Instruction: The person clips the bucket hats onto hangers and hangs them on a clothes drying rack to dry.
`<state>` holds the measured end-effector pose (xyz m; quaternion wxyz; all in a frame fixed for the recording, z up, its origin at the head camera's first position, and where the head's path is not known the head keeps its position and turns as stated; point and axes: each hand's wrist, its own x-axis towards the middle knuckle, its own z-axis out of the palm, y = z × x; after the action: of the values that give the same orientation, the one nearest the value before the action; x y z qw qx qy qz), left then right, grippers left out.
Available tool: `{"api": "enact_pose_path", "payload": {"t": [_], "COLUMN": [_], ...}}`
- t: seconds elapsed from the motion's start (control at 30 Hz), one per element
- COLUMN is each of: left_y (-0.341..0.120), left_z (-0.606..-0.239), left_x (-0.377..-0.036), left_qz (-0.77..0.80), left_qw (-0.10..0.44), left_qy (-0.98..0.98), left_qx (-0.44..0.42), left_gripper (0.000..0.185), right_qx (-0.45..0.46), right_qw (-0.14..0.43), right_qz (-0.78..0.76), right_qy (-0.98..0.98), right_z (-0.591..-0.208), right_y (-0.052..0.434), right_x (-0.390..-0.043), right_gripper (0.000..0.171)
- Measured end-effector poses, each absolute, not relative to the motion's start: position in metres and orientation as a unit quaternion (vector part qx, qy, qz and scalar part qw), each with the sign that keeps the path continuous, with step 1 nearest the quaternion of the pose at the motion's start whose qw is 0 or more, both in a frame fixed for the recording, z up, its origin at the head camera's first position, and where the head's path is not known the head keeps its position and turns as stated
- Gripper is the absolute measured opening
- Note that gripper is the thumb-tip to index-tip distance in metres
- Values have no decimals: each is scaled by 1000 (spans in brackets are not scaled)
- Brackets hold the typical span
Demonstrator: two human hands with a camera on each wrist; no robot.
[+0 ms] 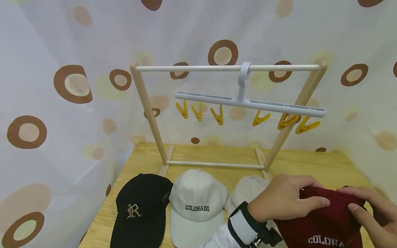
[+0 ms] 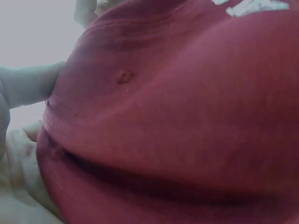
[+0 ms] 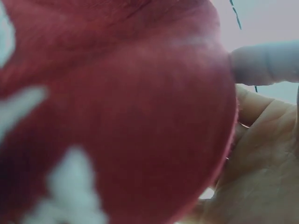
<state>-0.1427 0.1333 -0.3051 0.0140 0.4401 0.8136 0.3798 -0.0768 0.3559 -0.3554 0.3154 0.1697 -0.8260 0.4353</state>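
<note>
Both hands grip a maroon cap [image 1: 325,220] at its crown: left hand [image 1: 285,199] fingers curled over it, right hand [image 1: 375,213] pinching its edge. Beside it on the bench [image 1: 325,165] lie a white cap [image 1: 196,206] and a black cap [image 1: 141,210].

Wooden drying rack [image 1: 149,113] is standing across the back of the counter [image 1: 325,165], its lower crossbar [image 1: 214,164] lying low over the surface. Grey clip hanger [image 1: 248,103] is hanging from the top rail [image 1: 192,68], yellow clips [image 1: 218,115] dangling beneath; open air is showing between clips and crossbar. Black cap [image 1: 139,210], white cap [image 1: 196,206] and a beige cap [image 1: 245,193] are filling the front left, touching one another. Both hands and the maroon cap [image 1: 325,220] are crowding the front right. Bare counter is lying right of the rack. Spotted curtain [image 1: 62,103] is closing in on the left, back and right.
</note>
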Motion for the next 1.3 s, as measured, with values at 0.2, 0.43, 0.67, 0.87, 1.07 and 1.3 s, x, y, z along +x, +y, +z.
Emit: {"api": "enact_pose_path", "payload": {"t": [0.2,0.43,0.67,0.87,1.07,1.3], "left_y": [128,116,99,88,75,61], "left_z": [-304,-298,-294,-293,-294,-295], "left_x": [-141,-137,-133,-131,-132,-129], "left_qz": [393,428,438,417,339,390], "left_qw": [52,88,69,53,56,31], "left_qy": [805,793,801,812,845,837], "left_qx": [442,424,402,405,410,382], "left_gripper": [20,18,17,17,16,16], "right_qx": [157,200,202,208,242,227], "right_qw": [314,303,293,290,296,250], "right_qz": [418,420,404,399,389,410], "right_qy": [-838,-832,-842,-845,-838,-847], "right_z": [-356,-356,-355,-355,-353,-347], "right_y": [356,353,334,327,316,300], "right_x": [-76,-79,-80,-79,-78,-84], "right_gripper": [45,46,42,45,46,43]}}
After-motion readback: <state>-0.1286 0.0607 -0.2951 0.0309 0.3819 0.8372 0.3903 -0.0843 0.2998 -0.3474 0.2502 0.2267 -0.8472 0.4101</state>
